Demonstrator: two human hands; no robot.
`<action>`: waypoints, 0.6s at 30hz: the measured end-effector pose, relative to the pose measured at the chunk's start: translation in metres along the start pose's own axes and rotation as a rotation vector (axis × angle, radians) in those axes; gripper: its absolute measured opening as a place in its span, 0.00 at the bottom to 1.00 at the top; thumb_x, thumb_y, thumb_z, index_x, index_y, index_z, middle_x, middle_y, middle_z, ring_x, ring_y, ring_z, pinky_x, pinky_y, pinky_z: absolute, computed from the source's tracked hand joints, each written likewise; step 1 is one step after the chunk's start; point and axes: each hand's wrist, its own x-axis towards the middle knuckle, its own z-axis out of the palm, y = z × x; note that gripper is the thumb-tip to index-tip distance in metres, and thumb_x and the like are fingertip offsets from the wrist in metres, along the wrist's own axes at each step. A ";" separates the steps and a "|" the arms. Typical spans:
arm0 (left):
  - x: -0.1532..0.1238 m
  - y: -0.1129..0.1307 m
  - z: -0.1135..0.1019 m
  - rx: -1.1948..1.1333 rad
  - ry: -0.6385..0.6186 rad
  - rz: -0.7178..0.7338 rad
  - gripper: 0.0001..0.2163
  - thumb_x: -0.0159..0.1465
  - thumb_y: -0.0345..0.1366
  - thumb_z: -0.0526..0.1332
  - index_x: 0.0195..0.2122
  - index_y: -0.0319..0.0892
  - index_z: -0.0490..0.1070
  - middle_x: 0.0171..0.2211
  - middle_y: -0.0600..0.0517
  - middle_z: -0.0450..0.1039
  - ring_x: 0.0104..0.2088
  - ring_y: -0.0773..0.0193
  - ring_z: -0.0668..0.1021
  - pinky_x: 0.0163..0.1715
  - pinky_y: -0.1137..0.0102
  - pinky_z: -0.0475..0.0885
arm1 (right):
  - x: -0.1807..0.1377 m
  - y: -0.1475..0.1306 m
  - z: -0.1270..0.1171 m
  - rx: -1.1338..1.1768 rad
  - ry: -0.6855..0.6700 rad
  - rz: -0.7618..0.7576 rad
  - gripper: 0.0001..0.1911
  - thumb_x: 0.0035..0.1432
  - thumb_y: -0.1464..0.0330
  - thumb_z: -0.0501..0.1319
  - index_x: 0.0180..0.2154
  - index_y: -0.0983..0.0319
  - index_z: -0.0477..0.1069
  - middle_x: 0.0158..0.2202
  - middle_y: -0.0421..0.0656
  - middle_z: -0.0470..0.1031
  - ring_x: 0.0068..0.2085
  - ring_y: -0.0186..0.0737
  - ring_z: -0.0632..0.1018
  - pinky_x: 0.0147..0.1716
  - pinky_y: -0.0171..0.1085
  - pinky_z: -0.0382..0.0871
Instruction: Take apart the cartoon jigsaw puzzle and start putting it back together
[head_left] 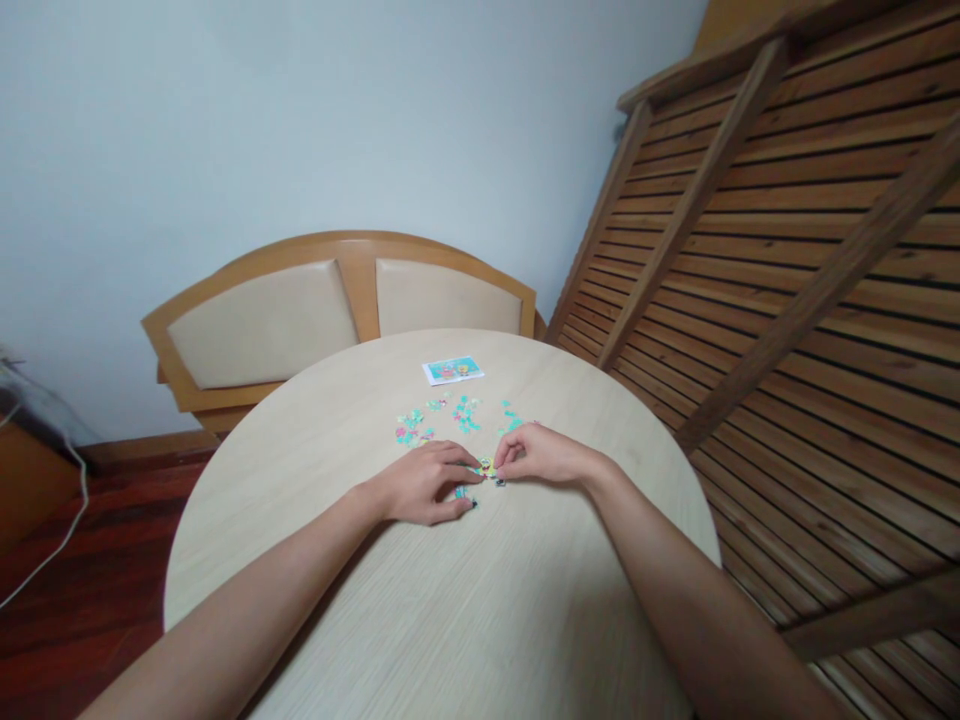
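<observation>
A small yellow patch of joined jigsaw puzzle pieces (487, 464) lies on the round table between my two hands. My left hand (427, 482) rests to its left, fingers stretched and thumb apart, with the fingertips touching the patch's edge. On the right, my right hand (536, 453) pinches thumb and forefinger together at the patch's right edge, seemingly on a puzzle piece mostly hidden by the fingertips. A dark piece (500, 483) lies just below those fingertips. Teal pieces (461, 492) show between my left thumb and forefinger.
Loose teal and pink puzzle pieces (410, 425) lie in several clusters beyond my hands. Behind them is a picture card (453, 370) with cartoon figures. The pale round table (360, 620) stands before a padded headboard (262, 325). A slatted wooden panel (750, 250) leans at the right.
</observation>
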 end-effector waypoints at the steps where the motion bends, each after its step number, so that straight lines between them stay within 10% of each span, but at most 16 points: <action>1: 0.000 0.000 0.000 -0.002 0.004 0.003 0.17 0.66 0.44 0.58 0.54 0.45 0.74 0.51 0.44 0.75 0.52 0.51 0.76 0.56 0.57 0.68 | 0.000 -0.002 0.001 -0.018 -0.015 -0.004 0.12 0.49 0.62 0.69 0.33 0.64 0.79 0.30 0.44 0.81 0.34 0.39 0.79 0.32 0.34 0.70; 18: -0.001 -0.004 0.002 0.006 0.004 0.040 0.17 0.67 0.43 0.58 0.54 0.45 0.74 0.52 0.44 0.75 0.52 0.52 0.76 0.55 0.59 0.68 | 0.006 0.000 0.012 -0.110 -0.017 -0.015 0.13 0.50 0.62 0.68 0.35 0.65 0.80 0.27 0.41 0.77 0.29 0.36 0.74 0.27 0.32 0.63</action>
